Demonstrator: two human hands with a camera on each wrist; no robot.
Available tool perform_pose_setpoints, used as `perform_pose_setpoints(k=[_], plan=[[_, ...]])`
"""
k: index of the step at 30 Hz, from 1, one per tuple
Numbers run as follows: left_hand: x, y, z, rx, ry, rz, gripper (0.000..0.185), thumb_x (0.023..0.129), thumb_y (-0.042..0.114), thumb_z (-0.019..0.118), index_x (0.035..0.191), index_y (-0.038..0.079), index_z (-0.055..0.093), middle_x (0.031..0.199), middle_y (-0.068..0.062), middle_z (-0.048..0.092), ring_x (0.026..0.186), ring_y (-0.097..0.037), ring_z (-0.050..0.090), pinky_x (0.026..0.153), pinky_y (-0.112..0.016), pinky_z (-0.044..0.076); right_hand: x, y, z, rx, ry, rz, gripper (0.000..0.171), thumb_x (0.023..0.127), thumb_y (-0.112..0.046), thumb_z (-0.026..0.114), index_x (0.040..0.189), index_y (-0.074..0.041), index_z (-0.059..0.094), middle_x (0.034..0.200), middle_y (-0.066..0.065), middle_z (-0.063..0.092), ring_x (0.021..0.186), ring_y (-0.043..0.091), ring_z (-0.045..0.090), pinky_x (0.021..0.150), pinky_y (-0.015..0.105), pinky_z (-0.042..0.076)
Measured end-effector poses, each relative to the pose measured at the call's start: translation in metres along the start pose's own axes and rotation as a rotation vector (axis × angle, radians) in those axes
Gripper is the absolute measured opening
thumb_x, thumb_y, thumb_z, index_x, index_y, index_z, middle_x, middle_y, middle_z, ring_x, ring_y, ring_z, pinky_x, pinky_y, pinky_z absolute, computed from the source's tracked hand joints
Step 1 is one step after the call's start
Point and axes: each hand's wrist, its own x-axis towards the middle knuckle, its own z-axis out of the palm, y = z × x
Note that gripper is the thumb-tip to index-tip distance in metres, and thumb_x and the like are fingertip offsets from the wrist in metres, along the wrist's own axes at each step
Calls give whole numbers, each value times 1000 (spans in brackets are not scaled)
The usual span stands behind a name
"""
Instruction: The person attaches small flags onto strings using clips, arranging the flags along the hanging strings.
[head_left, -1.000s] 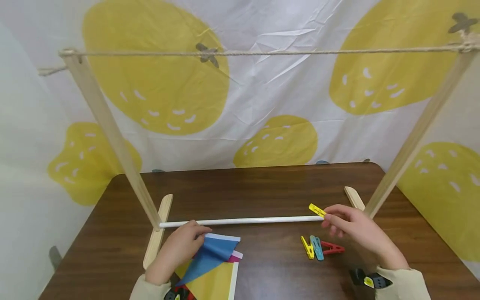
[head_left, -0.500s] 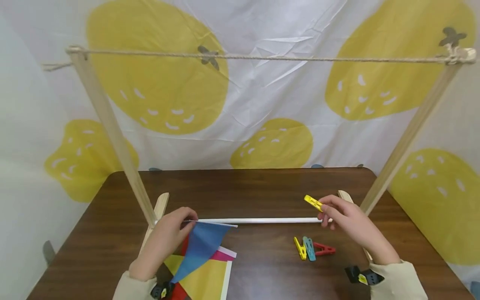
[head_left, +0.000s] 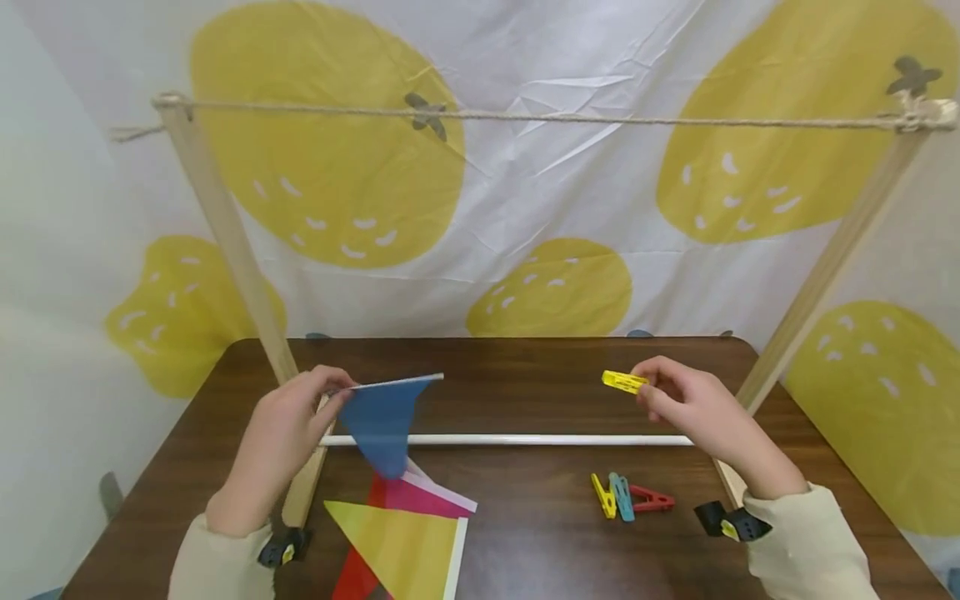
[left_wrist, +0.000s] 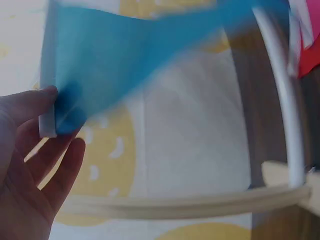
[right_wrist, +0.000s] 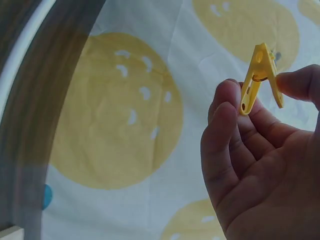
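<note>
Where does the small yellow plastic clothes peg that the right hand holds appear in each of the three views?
Head: the small yellow plastic clothes peg is right of centre, above the table, pinched by the right hand.
Left wrist: not in it.
Right wrist: upper right, between thumb and fingertips.
Shared landmark: the white rod of the frame lies below the peg in the head view and runs along the left edge of the right wrist view.

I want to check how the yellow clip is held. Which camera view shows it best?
The right wrist view: the yellow clip is large and sharp there, pinched between thumb and fingertips of the right hand. The head view shows the clip small, held above the table. The left wrist view does not show it.
</note>
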Motion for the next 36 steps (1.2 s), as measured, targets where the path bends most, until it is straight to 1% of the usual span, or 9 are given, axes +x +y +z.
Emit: perform_pose_setpoints(k=[2, 4, 7, 11, 14, 17, 24, 30, 36], plan=[[7, -2, -8, 23, 34, 16, 20, 76, 10, 70, 94, 14, 62, 89, 1, 63, 75, -13, 54, 63, -33, 45, 5, -5, -4, -33, 7, -17, 25, 90, -33, 52, 109, -17, 54, 72, -3, 58, 66, 14, 56, 58, 29, 44], [14, -5, -14, 29, 73, 32, 19, 75, 8, 71, 91, 12, 63, 96, 0, 62, 82, -16, 52, 68, -33, 44, 10, -11, -8, -58, 17, -37, 29, 89, -36, 52, 111, -18, 54, 75, -4, 60, 68, 11, 58, 61, 29, 45], [24, -10, -20, 24, 157, 48, 14, 74, 4, 70, 85, 10, 64, 103, -3, 60, 96, -23, 48, 75, -36, 40, 18, -17, -13, -94, 37, -69, 35, 87, -39, 53, 115, -18, 55, 79, -6, 62, 69, 8, 59, 63, 31, 45], [35, -16, -26, 15, 252, 42, 9, 75, 3, 69, 82, 8, 65, 97, -8, 55, 87, -28, 45, 69, -36, 35, 28, -22, -15, -151, 51, -115, 40, 86, -43, 54, 119, -20, 54, 79, -9, 62, 68, 5, 58, 62, 31, 44], [40, -18, -32, 2, 269, 36, 9, 77, 3, 67, 84, 8, 65, 92, -8, 53, 81, -26, 44, 66, -35, 34, 32, -26, -16, -175, 38, -145, 40, 84, -44, 56, 117, -22, 56, 78, -11, 62, 68, 4, 57, 61, 30, 44], [43, -18, -38, -13, 273, 30, 8, 79, 3, 65, 86, 7, 64, 89, -7, 54, 80, -23, 47, 66, -33, 36, 36, -31, -16, -189, 10, -156, 39, 82, -45, 58, 115, -24, 57, 78, -12, 61, 69, 3, 57, 62, 30, 45], [53, -18, -55, 0, 301, 32, 7, 80, 3, 64, 87, 2, 63, 83, -7, 54, 75, -21, 54, 65, -31, 40, 45, -47, -14, -202, -37, -168, 43, 81, -48, 58, 113, -19, 59, 78, -10, 62, 71, 5, 57, 65, 31, 45], [66, -15, -68, 21, 356, 55, 7, 80, 4, 64, 87, 2, 63, 84, -11, 52, 72, -23, 52, 65, -32, 39, 55, -62, -14, -204, -51, -218, 40, 82, -47, 57, 112, -20, 59, 86, -8, 65, 74, 5, 59, 64, 30, 46], [75, -13, -74, 4, 403, 24, 8, 83, 7, 61, 88, 1, 64, 88, -12, 48, 70, -23, 50, 62, -31, 37, 68, -82, -14, -189, -112, -241, 33, 86, -40, 54, 111, -19, 57, 76, -13, 64, 72, 4, 60, 64, 31, 45]])
